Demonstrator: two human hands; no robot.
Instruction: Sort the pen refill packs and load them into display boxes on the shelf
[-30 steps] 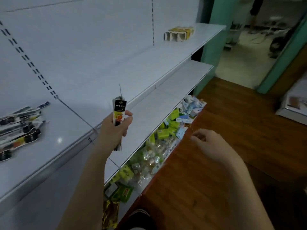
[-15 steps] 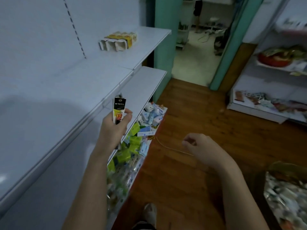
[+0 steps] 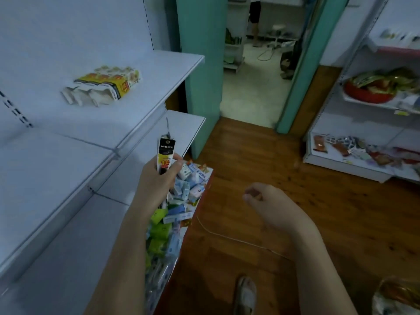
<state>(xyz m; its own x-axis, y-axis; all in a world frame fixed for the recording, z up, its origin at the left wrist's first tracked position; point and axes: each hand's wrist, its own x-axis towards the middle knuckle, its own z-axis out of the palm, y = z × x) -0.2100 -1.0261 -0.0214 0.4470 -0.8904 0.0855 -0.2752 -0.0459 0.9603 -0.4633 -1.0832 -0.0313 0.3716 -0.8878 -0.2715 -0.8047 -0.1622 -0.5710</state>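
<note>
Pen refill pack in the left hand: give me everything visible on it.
The pen refill pack is a narrow, glossy packet, black at the top with pale lettering, then a yellow band with red print. It stands nearly upright, tilted slightly, with thin dark tips poking out above. The left hand grips its lower half, so the bottom is hidden. It is held in front of the white shelf edge, touching nothing else.

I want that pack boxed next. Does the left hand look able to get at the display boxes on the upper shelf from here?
Probably yes. Nothing stands between the left hand, gripping the refill pack, and the display boxes up the upper shelf, but they lie farther along, so a long stretch or a step seems needed.
</note>
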